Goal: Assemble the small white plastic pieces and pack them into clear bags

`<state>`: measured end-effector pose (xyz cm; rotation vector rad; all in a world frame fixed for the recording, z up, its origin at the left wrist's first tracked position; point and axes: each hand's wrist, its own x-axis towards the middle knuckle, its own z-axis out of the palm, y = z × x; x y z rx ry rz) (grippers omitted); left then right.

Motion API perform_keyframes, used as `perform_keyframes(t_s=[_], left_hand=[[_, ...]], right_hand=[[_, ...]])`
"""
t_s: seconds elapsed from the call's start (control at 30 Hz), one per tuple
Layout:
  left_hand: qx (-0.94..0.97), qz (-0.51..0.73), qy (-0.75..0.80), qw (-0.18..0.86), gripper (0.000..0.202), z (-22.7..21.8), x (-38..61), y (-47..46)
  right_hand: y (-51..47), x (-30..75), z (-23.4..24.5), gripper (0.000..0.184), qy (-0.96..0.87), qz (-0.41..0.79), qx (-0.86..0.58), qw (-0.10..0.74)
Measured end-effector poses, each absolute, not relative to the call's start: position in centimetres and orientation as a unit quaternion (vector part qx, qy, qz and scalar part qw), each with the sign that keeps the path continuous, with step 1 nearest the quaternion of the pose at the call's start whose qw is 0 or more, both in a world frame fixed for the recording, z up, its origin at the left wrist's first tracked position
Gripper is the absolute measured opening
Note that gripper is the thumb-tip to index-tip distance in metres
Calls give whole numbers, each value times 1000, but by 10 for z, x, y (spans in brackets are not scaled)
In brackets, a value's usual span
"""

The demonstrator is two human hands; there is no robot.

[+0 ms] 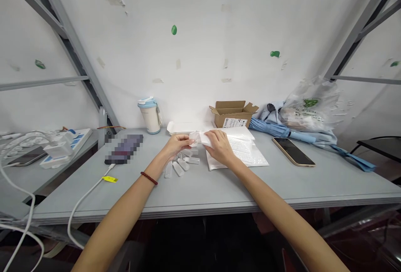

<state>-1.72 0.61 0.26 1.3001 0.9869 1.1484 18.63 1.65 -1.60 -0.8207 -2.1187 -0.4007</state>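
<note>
Both my hands meet over the middle of the grey table [200, 188]. My left hand [177, 143] and my right hand [219, 146] are closed on a small clear plastic bag [197, 137] held between them, just above the table. Under my left hand lie several small clear plastic parts [181, 164] in a loose row. A stack of white bubble-wrap pouches [242, 151] lies flat by my right hand. A red bead bracelet [149, 178] is on my left wrist.
At the back stand a white and blue cup [150, 115], a white tray [183, 127] and an open cardboard box [233, 113]. A phone [293, 151], a blue umbrella [282, 130] and a plastic bag [308, 107] lie right. A blurred dark device [124, 148] and power strip [64, 146] lie left.
</note>
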Motion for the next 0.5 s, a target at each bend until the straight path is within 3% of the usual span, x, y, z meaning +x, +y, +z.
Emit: perform_keyframes(t_s=[0.5], left_hand=[[533,494,473,497,34,-2,0,-1]], right_hand=[[5,174,-15,34,-872,-206,-294,333]])
